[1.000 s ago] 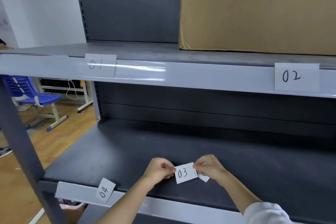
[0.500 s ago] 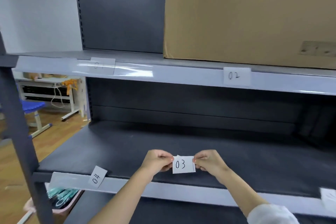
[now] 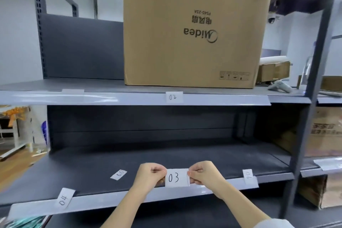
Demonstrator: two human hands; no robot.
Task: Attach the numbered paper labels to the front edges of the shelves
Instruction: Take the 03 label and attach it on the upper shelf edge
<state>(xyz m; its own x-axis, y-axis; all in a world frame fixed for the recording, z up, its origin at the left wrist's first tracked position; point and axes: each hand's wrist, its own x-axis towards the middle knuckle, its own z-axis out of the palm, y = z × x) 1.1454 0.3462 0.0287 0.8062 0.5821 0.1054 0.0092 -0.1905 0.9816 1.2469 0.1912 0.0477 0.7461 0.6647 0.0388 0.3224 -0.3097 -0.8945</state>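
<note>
I hold a white paper label marked 03 by both side edges, my left hand pinching its left side and my right hand its right. The label sits just above the pale front strip of the lower shelf. Label 04 leans crooked on that strip at the left. Another label stands at the strip's right end, and a loose one lies flat on the shelf board. On the upper shelf's front strip are label 02 and a label at the left.
A large brown Midea carton stands on the upper shelf. A dark upright post bounds the shelf on the right, with more cartons beyond it. Wooden floor and furniture show at the left.
My view has pulled back and tilted up, showing the whole carton and the shelf's right end. Both hands keep hold of label 03, which is now level near the lower shelf's front strip.
</note>
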